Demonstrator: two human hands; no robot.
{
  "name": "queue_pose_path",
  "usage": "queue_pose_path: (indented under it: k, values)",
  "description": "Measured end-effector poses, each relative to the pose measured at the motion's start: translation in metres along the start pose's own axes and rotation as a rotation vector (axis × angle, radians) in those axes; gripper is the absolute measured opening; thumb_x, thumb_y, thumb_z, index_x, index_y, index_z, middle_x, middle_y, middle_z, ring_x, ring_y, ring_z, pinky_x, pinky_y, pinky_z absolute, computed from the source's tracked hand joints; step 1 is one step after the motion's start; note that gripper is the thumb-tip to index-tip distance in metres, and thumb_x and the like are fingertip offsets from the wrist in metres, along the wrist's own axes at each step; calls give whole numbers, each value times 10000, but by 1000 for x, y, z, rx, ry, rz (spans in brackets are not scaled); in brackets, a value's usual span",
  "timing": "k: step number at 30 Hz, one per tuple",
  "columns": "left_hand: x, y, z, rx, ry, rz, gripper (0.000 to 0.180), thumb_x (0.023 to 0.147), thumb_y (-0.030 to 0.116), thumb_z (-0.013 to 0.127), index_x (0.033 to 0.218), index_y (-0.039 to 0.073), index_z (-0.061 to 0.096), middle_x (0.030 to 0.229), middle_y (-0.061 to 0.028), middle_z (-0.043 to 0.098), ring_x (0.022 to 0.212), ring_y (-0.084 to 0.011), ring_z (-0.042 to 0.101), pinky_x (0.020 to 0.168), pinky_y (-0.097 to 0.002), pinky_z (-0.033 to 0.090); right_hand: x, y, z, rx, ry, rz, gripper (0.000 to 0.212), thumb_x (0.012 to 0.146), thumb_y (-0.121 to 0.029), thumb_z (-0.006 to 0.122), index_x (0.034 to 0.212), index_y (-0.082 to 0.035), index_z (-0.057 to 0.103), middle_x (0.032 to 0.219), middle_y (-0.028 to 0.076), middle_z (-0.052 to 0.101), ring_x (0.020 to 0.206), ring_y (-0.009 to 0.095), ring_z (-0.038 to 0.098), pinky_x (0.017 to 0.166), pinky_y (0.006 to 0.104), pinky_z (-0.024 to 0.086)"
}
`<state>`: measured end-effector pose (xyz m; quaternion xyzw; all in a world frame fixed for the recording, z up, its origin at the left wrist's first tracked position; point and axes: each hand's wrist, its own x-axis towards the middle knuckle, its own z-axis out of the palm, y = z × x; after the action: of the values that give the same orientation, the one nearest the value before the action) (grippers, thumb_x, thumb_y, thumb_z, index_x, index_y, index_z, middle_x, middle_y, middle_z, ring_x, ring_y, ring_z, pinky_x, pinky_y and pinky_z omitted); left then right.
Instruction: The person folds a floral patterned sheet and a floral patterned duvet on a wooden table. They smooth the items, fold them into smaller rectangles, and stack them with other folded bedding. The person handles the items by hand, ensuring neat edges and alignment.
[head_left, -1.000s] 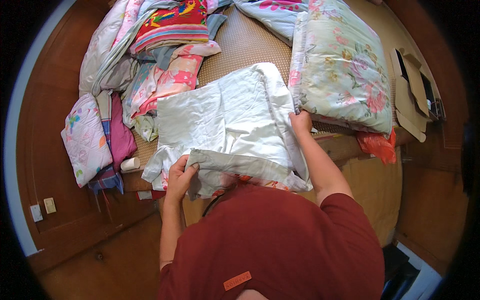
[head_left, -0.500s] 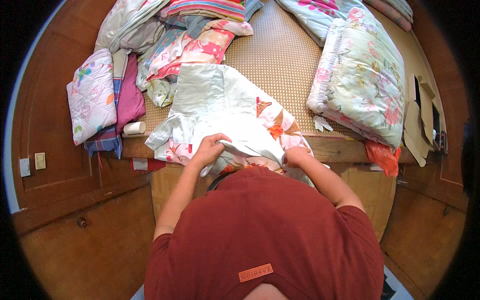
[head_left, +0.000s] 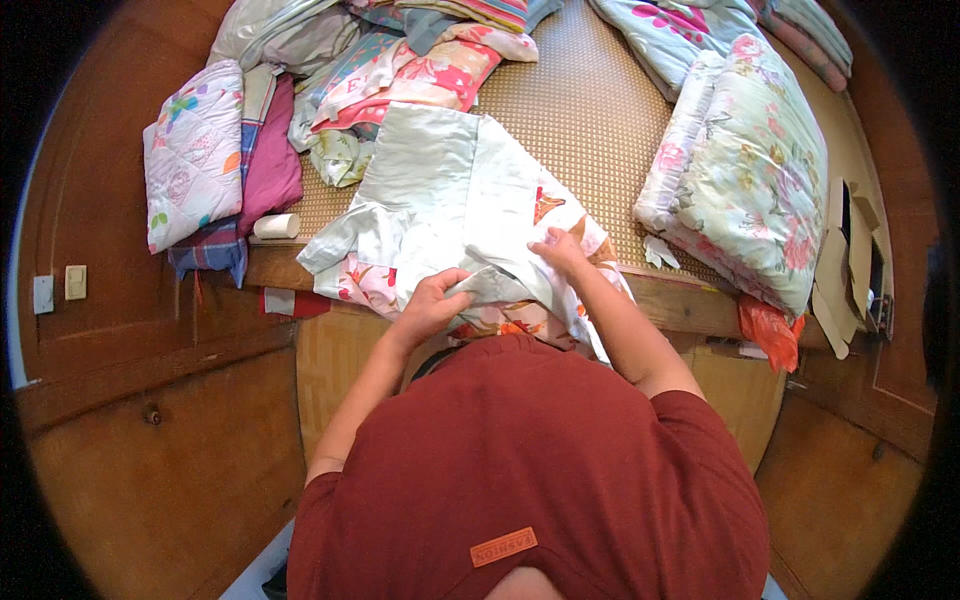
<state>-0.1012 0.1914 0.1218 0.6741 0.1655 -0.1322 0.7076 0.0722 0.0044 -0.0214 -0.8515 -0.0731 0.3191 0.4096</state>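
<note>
A floral cloth (head_left: 430, 160) lies half folded at the bed's front edge, its plain white side mostly up. Orange and pink flowers show along its right side and near edge. My left hand (head_left: 437, 303) pinches the near part of the white layer between thumb and fingers. Farther forward and to the right, my right hand (head_left: 562, 252) has thumb and fingertips closed on the cloth beside its flowered strip. The near end of the cloth hangs over the edge, partly hidden by my body.
A woven mat (head_left: 570, 120) covers the bed. Floral pillows (head_left: 420, 85) and bedding are heaped at the far left, beside a folded quilt (head_left: 195, 160). To the right lie a thick floral quilt (head_left: 755, 180), an orange plastic bag (head_left: 770, 335) and an opened cardboard box (head_left: 845, 260). A white roll (head_left: 277, 226) lies left.
My right hand has moved forward and slightly left, from the near edge up onto the cloth. My left hand stays at the near fold, which now lies flatter. The view has shifted slightly.
</note>
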Motion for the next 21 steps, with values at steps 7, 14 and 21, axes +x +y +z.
queue_pose_path:
  k: [7, 14, 21]
  values:
    - [-5, 10, 0, 34, -89, 80, 228, 818, 95, 515, 1020, 0, 561, 884, 24, 577, 797, -54, 495, 723, -213, 415, -13, -37, -4, 296, -121, -101, 89, 712, -68, 600, 784, -17, 589, 706, 1, 574, 629, 73, 521, 590, 211, 427]
    - [7, 42, -2, 215, 58, 415, 184, 785, 67, 565, 961, 32, 607, 959, -50, 569, 920, -134, 520, 801, -251, 406, -90, -141, -66, 670, -258, -373, 91, 753, -27, 560, 842, -10, 567, 780, -2, 575, 698, 58, 515, 675, 191, 410]
    - [15, 71, 12, 232, 144, 569, 188, 774, 51, 602, 959, 67, 634, 1296, -110, 405, 1202, -207, 364, 978, -322, 291, -112, -143, -78, 699, -279, -493, 68, 773, -34, 568, 840, -23, 564, 795, -10, 561, 730, 51, 495, 686, 189, 405]
